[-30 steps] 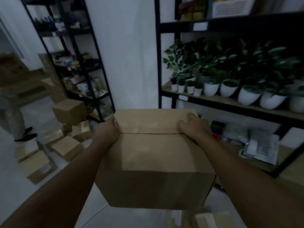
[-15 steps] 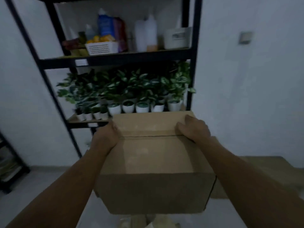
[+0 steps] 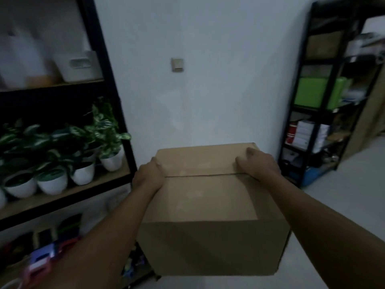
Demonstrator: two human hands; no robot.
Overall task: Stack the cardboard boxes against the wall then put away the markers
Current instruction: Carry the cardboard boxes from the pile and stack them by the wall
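Because both its side edges are clasped near the top seam, the cardboard box [image 3: 210, 207] is carried level at the near centre, the left hand [image 3: 148, 177] and right hand [image 3: 258, 163] curled over opposite edges. It is plain brown with closed flaps, unmarked. Beyond it, the bare wall [image 3: 208, 90] between two shelving units is faced, probably as the stacking spot.

Plain brown cardboard box [image 3: 210, 205] at centre; white wall [image 3: 208, 90] behind; green-and-white variegated plants [image 3: 62, 138] in white pots [image 3: 83, 174] left; green bin [image 3: 318, 92] upper right.

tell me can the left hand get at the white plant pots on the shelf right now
Probably not as things stand: the left hand and right hand both grip the cardboard box, so the plant pots stay out of play until it's set down.
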